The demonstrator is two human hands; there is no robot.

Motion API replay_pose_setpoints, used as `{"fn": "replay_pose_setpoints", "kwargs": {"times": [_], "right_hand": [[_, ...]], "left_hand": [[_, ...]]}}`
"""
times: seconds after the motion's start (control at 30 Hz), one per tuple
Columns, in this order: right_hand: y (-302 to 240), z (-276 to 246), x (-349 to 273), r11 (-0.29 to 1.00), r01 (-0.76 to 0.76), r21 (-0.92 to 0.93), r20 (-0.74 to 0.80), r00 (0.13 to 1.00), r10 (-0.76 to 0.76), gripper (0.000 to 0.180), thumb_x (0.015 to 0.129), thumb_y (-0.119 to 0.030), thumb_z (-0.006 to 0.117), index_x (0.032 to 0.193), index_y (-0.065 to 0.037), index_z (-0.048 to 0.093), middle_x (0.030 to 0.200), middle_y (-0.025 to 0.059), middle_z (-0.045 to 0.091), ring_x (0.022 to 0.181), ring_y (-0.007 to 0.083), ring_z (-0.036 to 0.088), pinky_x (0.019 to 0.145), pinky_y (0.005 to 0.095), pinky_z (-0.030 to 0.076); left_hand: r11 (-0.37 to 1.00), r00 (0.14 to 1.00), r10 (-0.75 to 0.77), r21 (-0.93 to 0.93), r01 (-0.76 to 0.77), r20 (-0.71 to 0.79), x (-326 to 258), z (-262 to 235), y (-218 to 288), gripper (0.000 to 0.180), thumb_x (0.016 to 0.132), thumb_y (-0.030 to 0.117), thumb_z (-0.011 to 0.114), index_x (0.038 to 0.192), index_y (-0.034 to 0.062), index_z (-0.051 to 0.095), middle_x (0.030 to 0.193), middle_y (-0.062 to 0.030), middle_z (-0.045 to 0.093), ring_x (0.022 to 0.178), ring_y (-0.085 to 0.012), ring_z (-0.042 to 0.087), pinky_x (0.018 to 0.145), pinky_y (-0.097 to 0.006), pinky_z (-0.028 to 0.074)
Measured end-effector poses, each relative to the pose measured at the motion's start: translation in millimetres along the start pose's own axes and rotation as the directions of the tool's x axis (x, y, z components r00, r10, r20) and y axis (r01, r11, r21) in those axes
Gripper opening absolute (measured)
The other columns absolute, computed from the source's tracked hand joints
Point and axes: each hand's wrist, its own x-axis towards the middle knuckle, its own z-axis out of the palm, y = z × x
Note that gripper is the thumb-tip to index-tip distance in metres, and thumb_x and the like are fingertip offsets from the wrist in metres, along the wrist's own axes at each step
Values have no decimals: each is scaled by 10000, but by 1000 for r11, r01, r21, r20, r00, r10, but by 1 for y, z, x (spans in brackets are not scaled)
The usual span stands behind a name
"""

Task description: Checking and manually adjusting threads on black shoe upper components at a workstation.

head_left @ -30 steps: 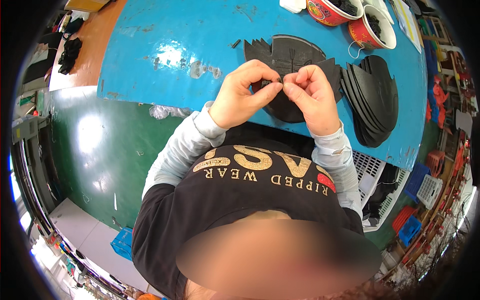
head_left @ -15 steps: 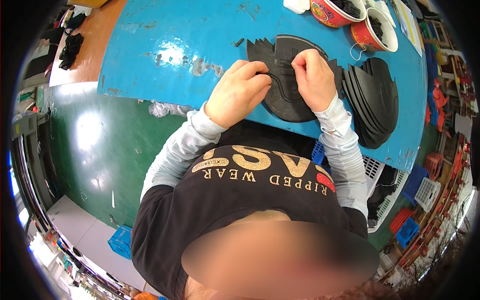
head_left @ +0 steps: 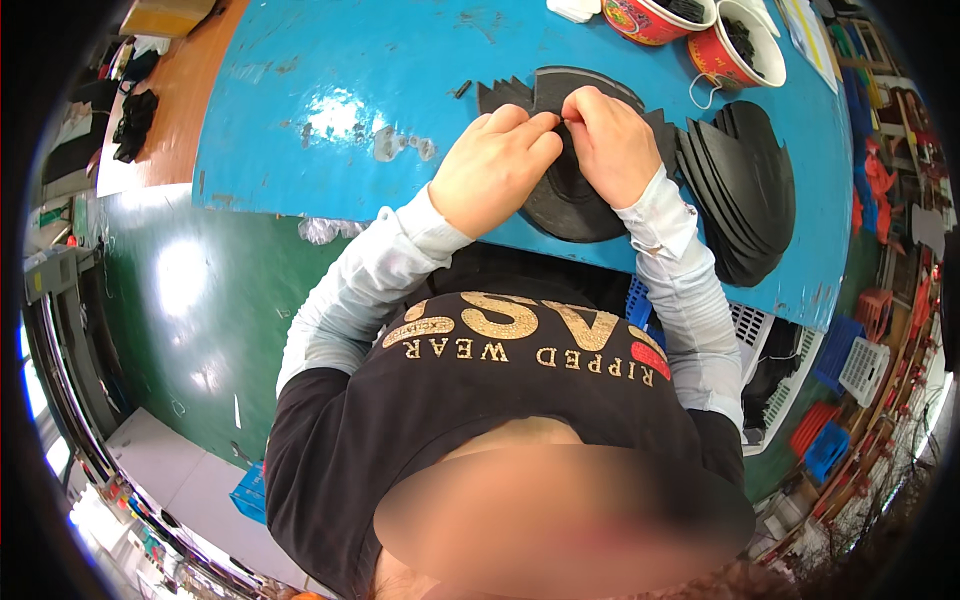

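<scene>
My left hand [head_left: 495, 165] and my right hand [head_left: 615, 145] are close together over a dark, rounded flat piece [head_left: 575, 215] with a jagged far-left edge. Thumb and fingers are pinched on both hands, and the fingertips nearly meet. Whatever lies between them is too small or hidden to make out. The hands cover much of the piece beneath. Just right of my right hand lies a fanned stack of similar black curved pieces [head_left: 745, 200]. A tiny black bit [head_left: 462, 90] rests on the blue table [head_left: 290, 140], beyond my left hand.
Two red-and-white paper bowls [head_left: 722, 62] holding black bits stand at the far right, with a white container [head_left: 575, 8] and papers [head_left: 808, 40] nearby. A brown table [head_left: 180, 110] adjoins on the left. Below the table's near right side sits a white crate [head_left: 785, 390].
Both hands have come closer together, the left moving right and the right moving left toward the piece's far side. The whole view has shifted slightly.
</scene>
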Motion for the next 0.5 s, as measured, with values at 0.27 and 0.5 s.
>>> {"fn": "replay_pose_setpoints", "kwargs": {"times": [0.27,0.5], "right_hand": [[-3,-2,-28,997,-2,-74,-292,956,-20,271,716,26,655,931,-124,726,925,64,624,880,272,611,766,371,513],[2,17,-31,990,9,-144,-337,940,-57,72,765,-150,635,822,-131,675,846,5,563,825,217,574,683,345,458]], "left_hand": [[994,998,49,99,-44,-49,2,1,0,205,728,44,611,923,26,551,1144,-112,635,883,-282,574,794,-376,484],[994,1000,-1,105,-2,24,8,-2,7,149,848,-12,607,994,8,584,1190,-134,643,949,-339,590,832,-415,489]]}}
